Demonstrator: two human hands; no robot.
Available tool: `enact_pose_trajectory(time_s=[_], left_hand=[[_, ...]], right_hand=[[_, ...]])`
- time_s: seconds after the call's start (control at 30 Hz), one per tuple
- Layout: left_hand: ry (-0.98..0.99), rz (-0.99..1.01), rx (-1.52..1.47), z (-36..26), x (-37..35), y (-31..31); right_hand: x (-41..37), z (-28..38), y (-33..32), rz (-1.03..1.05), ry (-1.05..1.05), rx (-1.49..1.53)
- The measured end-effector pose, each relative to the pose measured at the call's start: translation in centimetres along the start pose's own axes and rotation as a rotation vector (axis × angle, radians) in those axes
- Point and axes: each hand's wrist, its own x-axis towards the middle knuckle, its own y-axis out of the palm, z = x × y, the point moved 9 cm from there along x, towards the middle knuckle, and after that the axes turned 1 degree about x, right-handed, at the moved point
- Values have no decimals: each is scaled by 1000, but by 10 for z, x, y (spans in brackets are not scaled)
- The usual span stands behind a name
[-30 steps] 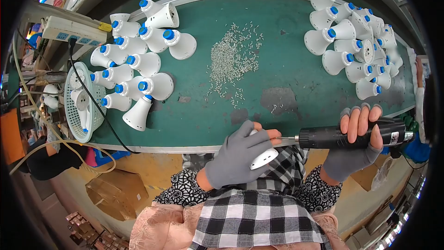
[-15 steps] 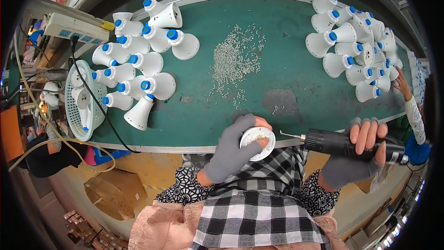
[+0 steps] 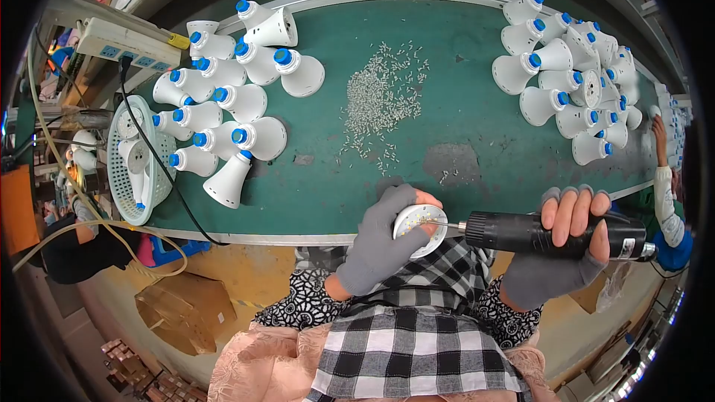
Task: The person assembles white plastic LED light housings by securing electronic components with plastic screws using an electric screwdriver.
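My left hand (image 3: 386,242), in a grey fingerless glove, grips a white bulb housing (image 3: 407,220) whose round face with small yellow LEDs is turned toward the right. My right hand (image 3: 570,242), gloved the same way, wraps round a black electric screwdriver (image 3: 514,233). Its thin bit reaches onto the face of the housing near my left thumb; the tip's exact contact is too small to make out. Beyond the hands, a heap of small silver screws (image 3: 380,97) is spread on the green table (image 3: 335,193).
White bulb housings with blue caps stand and lie in groups at left (image 3: 257,138) and right (image 3: 540,104). A pale green basket (image 3: 160,186) holds more, beside a black cable (image 3: 153,145) and power strip (image 3: 123,45). A co-worker's arm (image 3: 663,186) is at far right.
My right hand has brought the screwdriver left, its bit now over the housing's face. The co-worker's hand at far right has moved away from the pile, holding something white.
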Motion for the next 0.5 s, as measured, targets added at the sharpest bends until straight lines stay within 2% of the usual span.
enact_pose_trajectory(time_s=[0.3,0.5], left_hand=[[50,39,-33,-9,0,-2],[-49,33,-34,-4,-1,0]], right_hand=[[1,9,-5,-54,-43,40],[0,10,-4,-24,-30,31]])
